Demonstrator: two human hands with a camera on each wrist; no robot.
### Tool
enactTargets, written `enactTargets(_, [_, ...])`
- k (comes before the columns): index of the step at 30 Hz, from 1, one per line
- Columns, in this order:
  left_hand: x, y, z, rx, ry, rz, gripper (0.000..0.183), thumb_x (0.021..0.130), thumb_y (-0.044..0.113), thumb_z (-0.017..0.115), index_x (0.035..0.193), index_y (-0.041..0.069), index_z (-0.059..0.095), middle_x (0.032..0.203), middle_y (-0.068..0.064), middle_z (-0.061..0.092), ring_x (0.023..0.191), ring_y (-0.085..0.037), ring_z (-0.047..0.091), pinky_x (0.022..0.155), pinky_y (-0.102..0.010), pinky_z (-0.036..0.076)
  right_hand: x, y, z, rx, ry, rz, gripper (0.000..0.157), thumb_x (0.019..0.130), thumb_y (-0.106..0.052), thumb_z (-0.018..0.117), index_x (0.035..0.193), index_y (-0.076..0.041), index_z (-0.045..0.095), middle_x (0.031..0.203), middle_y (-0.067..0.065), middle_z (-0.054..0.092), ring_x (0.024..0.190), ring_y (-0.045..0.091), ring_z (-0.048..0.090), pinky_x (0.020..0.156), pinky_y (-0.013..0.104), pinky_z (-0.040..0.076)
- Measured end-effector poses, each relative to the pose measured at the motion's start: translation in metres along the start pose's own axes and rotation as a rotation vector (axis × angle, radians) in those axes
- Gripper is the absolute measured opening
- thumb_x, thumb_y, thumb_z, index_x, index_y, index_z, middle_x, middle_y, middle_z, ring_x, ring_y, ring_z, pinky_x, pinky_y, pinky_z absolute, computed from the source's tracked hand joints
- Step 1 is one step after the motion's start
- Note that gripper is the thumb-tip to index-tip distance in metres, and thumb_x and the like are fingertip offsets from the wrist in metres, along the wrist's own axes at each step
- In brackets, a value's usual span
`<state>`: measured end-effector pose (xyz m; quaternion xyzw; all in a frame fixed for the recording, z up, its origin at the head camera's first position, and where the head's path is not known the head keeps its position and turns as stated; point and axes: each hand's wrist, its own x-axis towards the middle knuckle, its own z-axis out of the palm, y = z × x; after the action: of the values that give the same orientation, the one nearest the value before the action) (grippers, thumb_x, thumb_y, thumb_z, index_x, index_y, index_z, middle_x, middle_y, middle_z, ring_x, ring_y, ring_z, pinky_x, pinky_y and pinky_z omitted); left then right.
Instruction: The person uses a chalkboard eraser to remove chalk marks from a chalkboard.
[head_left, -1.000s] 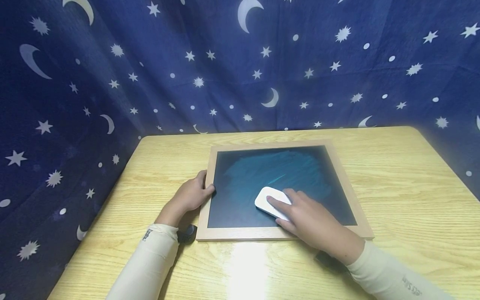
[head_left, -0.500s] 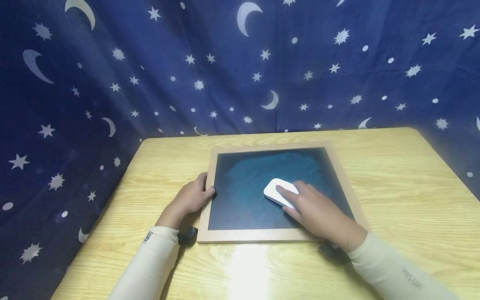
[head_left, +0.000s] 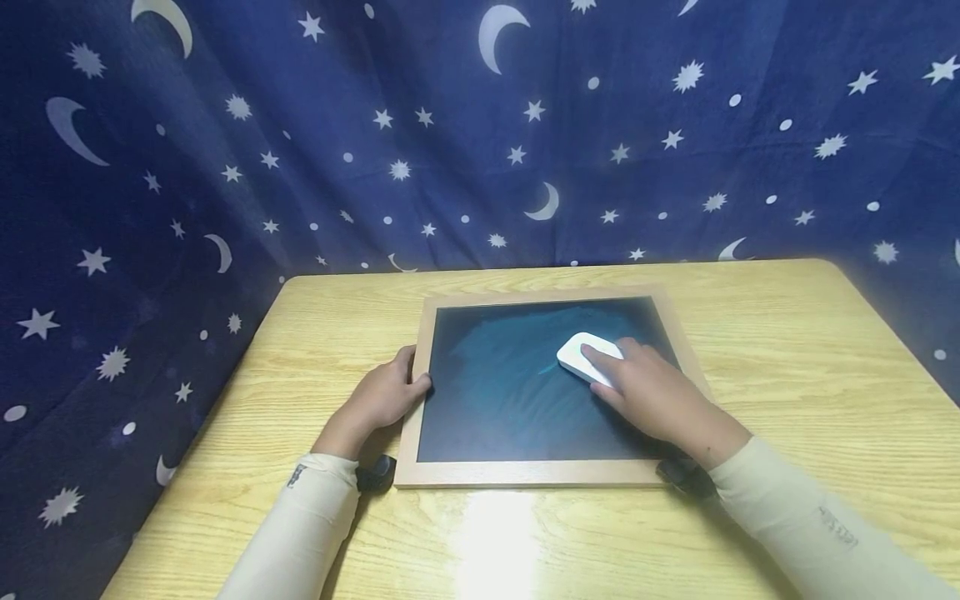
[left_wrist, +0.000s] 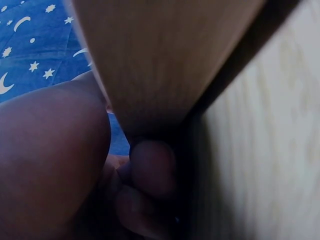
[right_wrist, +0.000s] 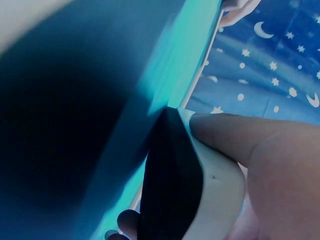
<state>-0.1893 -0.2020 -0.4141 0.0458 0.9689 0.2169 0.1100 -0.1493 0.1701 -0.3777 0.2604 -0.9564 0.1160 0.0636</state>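
Note:
A wood-framed chalkboard [head_left: 480,417] lies on the table, its dark surface smeared with blue-green chalk. My left hand [head_left: 380,393] grips the frame's left side, thumb on top; in the left wrist view its fingers [left_wrist: 152,167] curl under the wooden edge. With my right hand [head_left: 652,390] I hold a white chalkboard eraser [head_left: 579,353] against the right-centre of the board. The right wrist view shows the eraser's dark pad [right_wrist: 170,175] on its underside, facing the board. A short chalk line [head_left: 549,367] shows just left of the eraser.
The wood-grain table [head_left: 810,358] extends around the board on every side. A blue curtain [head_left: 450,133] with moons and stars hangs behind and at the left. Dark wrist devices [head_left: 377,473] sit beneath both wrists.
My right hand has slid the eraser up and to the right across the board. The short chalk line, covered half a second ago, shows again. My left hand keeps its grip on the frame.

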Motion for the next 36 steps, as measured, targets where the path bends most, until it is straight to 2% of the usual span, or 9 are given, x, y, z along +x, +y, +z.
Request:
enactTargets(7, [0.001,-0.001,0.001,0.000,0.010,0.006,0.068,0.096,0.039,0.047,0.155,0.009,0.031,0.111,-0.017,0.072,0.081,-0.022,0.067,0.079,-0.041,0.053,0.003,0.020,-0.006,-0.018,-0.014,0.061,0.054,0.093,-0.021,0.067,0.143,-0.006,0.054,0.108,0.031,0.062,0.099,0.045,0.062,0.085,0.060,0.051])
enactTargets(14, [0.000,-0.001,0.002,-0.004,0.015,0.008,0.068,0.096,0.040,0.047,0.155,0.010,0.031,0.112,-0.016,0.072,0.083,-0.023,0.067,0.081,-0.042,0.053,0.003,0.032,-0.010,0.003,-0.041,0.113,0.056,0.095,-0.021,0.064,0.146,-0.004,0.049,0.122,0.037,0.058,0.112,0.052,0.058,0.093,0.065,0.047])
enactTargets(30, [-0.002,-0.001,0.001,-0.006,0.012,0.009,0.069,0.097,0.039,0.047,0.156,0.008,0.030,0.113,-0.017,0.071,0.084,-0.023,0.067,0.081,-0.043,0.053,0.000,0.034,-0.006,0.029,-0.029,0.123,0.056,0.096,-0.022,0.062,0.146,-0.001,0.048,0.124,0.037,0.059,0.117,0.052,0.057,0.098,0.064,0.045])
enactTargets(36, [-0.002,0.000,0.000,0.001,0.015,0.010,0.069,0.096,0.039,0.048,0.155,0.008,0.030,0.115,-0.017,0.071,0.086,-0.024,0.067,0.083,-0.044,0.052,0.001,0.032,-0.009,0.024,-0.033,0.122,0.056,0.096,-0.022,0.063,0.147,-0.003,0.049,0.123,0.035,0.060,0.113,0.050,0.058,0.097,0.063,0.046])
